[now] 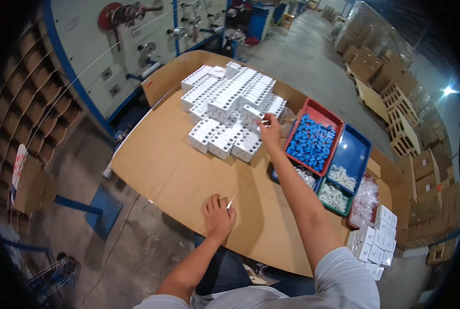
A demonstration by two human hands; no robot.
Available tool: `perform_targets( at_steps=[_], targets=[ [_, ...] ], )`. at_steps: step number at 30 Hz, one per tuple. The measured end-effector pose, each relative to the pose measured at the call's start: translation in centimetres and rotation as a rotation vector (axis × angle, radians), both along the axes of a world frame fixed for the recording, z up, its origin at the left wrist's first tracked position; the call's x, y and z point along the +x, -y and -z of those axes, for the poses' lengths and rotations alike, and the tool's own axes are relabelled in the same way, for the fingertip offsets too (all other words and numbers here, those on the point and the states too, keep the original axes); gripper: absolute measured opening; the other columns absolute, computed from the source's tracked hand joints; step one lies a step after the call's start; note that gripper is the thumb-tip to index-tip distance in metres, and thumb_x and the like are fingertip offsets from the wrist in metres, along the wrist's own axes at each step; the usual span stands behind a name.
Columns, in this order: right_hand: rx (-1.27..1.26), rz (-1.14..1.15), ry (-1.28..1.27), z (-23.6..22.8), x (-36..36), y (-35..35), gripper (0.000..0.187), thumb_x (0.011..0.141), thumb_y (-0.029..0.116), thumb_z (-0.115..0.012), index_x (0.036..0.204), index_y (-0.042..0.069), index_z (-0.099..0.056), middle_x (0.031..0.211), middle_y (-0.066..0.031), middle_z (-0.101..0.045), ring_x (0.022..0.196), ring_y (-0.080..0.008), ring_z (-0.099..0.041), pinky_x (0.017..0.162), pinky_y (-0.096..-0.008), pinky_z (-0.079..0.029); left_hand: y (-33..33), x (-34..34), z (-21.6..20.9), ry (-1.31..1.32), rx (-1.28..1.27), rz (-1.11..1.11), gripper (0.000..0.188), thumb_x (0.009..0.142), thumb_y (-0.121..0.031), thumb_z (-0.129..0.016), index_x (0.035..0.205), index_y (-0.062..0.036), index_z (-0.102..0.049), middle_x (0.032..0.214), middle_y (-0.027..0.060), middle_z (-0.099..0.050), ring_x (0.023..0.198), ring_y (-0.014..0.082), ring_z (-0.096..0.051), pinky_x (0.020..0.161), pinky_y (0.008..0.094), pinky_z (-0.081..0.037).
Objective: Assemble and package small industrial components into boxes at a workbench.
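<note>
The left hand (218, 215), fingers curled over the cardboard surface (163, 165), has a slim white piece (230, 204) by its thumb, grip unclear. Stacked white boxes (231, 98) bear dark marks. The right hand (269, 126), arm outstretched, reaches their right side; I cannot tell its hold. White cartons (378, 239) carry illegible print.

Workshop interior. Grey concrete floor (299, 51) running back as an aisle. Upper left: pale machine cabinet (80, 36), blue frame (69, 67), round metal fittings (148, 48) across its face. Far left: brown tiered stack (13, 108), perhaps cardboard; dark rim makes it hard to tell. Right: piled cartons (366, 64), wooden pallets (394, 103), one glaring white light (448, 91). Brown cardboard-topped surface (158, 154) stands mid-view, between cabinet and pallets.
</note>
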State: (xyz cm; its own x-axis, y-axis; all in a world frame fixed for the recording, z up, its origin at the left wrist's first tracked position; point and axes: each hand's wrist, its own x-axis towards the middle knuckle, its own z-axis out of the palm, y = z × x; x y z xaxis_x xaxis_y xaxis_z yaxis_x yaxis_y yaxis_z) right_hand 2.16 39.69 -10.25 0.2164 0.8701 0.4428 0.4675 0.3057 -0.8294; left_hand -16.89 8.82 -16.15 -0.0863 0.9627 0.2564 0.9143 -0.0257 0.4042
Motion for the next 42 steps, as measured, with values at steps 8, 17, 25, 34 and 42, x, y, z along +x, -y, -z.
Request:
perform_targets(
  at_steps=[8,17,25,34,42],
  targets=[
    [0.082,0.056,0.027,0.1,-3.5,-2.8,0.031,0.083,0.008,-0.079,0.109,0.002,-0.064,0.091,-0.0108,-0.068,0.074,-0.0194,-0.066,0.069,-0.0333,-0.053,-0.8,0.1,0.2,0.044,-0.016,0.031,0.04,0.086,-0.031,-0.066,0.118,-0.008,-0.059,0.133,0.0153,-0.052,0.131,0.0333,-0.044,0.106,0.0496,-0.034],
    [0.081,0.248,0.043,0.4,-5.2,-2.8,0.044,0.084,0.017,-0.079,0.12,0.002,-0.058,0.101,-0.0139,-0.065,0.081,-0.0255,-0.067,0.076,-0.0384,-0.054,-0.5,0.1,0.3,0.048,-0.017,0.037,0.04,0.087,-0.03,-0.064,0.119,-0.007,-0.057,0.134,0.0165,-0.051,0.132,0.0348,-0.043,0.106,0.051,-0.033],
    [-0.01,0.258,0.057,2.0,-5.6,-3.9,0.042,0.084,0.019,-0.08,0.115,0.0,-0.058,0.109,-0.0162,-0.061,0.091,-0.0314,-0.066,0.08,-0.0404,-0.054,-0.6,0.2,0.3,0.031,-0.004,0.039,0.041,0.087,-0.03,-0.066,0.12,-0.0075,-0.058,0.133,0.0163,-0.052,0.132,0.0349,-0.043,0.106,0.0511,-0.034],
    [0.033,0.289,0.064,2.2,-6.1,-4.1,0.044,0.084,0.018,-0.08,0.115,-0.001,-0.056,0.11,-0.0184,-0.06,0.092,-0.033,-0.065,0.082,-0.0419,-0.054,-0.7,0.1,0.1,0.018,0.005,0.039,0.042,0.086,-0.03,-0.067,0.12,-0.0081,-0.058,0.132,0.0159,-0.052,0.132,0.0346,-0.044,0.106,0.0508,-0.034],
    [-0.011,0.299,0.078,1.7,-5.1,-2.9,0.048,0.082,0.019,-0.082,0.117,0.0,-0.056,0.109,-0.017,-0.06,0.09,-0.0301,-0.065,0.082,-0.0415,-0.054,-0.3,0.3,0.2,0.026,0.006,0.042,0.041,0.087,-0.031,-0.065,0.12,-0.0081,-0.058,0.134,0.0162,-0.052,0.133,0.0343,-0.043,0.107,0.0507,-0.034]
  ],
)
